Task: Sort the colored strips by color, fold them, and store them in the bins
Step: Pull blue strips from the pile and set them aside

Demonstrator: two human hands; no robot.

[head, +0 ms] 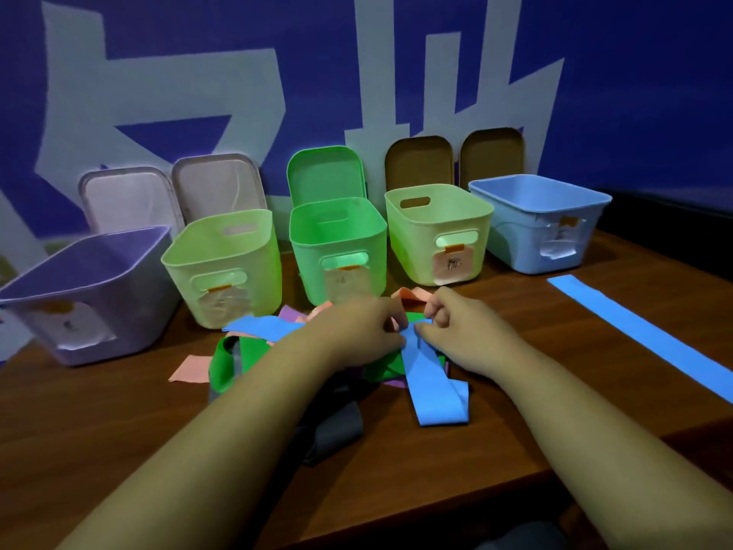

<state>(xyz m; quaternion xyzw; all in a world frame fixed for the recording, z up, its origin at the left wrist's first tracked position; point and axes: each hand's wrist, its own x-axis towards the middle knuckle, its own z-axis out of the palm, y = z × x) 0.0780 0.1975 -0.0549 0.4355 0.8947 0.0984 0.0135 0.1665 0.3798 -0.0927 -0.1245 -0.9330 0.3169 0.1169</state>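
The wooden bench (119, 430) carries a row of five open bins along the wall: a purple bin (131, 295), a pale green bin (186, 283), a bright green bin (309, 264), a yellow-green bin (404, 248) and a blue bin (515, 248), each with a paper label on its front that is too blurred to read. Well apart on the right, one long blue strip (642, 335) lies flat and unfolded on the bench. In front of the middle bins sits the tangled pile, where a green strip (250, 351), a pink strip (190, 369) and a grey strip (337, 430) overlap. A looped blue strip (432, 383) trails out of the pile toward the near edge. The left hand (357, 327) and the right hand (460, 331) meet over the pile's middle, fingers curled, and both seem to pinch the upper end of that looped blue strip. The step looks like freeing it from the tangle. To do this well, lift it slowly and straight up so the green strip beneath does not drag along. Keep the two pinches close until the loop slides clear. Then lay it beside the flat blue strip with the edges matched before any fold. A tug sideways would likely scatter the pile toward the bins
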